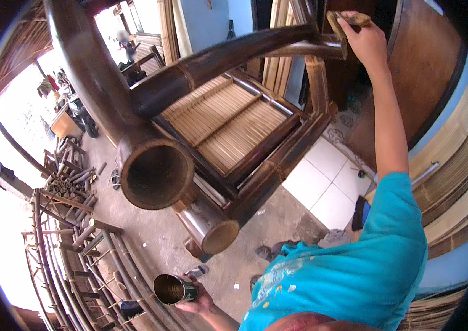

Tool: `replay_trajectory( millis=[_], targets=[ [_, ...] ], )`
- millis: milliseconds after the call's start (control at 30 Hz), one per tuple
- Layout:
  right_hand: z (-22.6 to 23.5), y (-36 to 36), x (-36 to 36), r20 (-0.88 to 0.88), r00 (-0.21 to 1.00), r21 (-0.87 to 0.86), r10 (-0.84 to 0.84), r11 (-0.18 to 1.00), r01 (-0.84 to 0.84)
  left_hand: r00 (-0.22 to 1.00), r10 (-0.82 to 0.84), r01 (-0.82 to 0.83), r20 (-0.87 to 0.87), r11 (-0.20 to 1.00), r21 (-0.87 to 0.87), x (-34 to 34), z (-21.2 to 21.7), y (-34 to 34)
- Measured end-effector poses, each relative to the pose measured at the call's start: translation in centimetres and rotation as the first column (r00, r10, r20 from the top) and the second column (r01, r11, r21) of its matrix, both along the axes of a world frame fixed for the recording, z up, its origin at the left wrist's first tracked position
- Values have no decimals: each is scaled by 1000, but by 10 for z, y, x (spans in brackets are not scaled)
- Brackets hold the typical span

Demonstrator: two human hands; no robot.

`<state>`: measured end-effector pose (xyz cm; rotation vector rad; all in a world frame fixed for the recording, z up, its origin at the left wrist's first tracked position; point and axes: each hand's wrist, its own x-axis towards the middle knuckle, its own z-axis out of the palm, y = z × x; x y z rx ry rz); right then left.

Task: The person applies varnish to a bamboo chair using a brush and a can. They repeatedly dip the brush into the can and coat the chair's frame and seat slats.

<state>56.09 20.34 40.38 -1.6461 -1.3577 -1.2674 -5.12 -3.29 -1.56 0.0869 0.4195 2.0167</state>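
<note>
A large chair of thick, dark, glossy bamboo stands before me, with a seat of pale slats. My right hand is stretched out to the chair's far right side. It grips the wooden handle of a brush, whose head is at the cut end of a bamboo pole. Low on the near side, my left hand is wrapped round an open tin can, its mouth tilted toward me. The can's inside looks dark; I cannot tell how much liquid it holds.
Bamboo frames and a stack of cut bamboo pieces stand on the left. White floor tiles lie right of the chair. A curved brown wooden panel and woven bamboo sheets are on my right. A motorcycle stands farther back.
</note>
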Motion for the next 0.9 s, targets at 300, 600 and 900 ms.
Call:
replay_trajectory(
  millis=[300, 600, 900],
  targets=[
    [35, 51, 30, -100, 892, -440, 442, 784, -438, 996, 90, -85, 19, 979, -187, 5, -13, 2],
    [94, 91, 97, 112, 816, -185, 567, 819, -544, 1000, -14, 9, -27, 989, -150, 15, -9, 30],
    [62, 4, 36, -236, 838, -530, 492, 658, -536, 999, -26, 29, 32, 995, -95, 29, -9, 26]
  ],
)
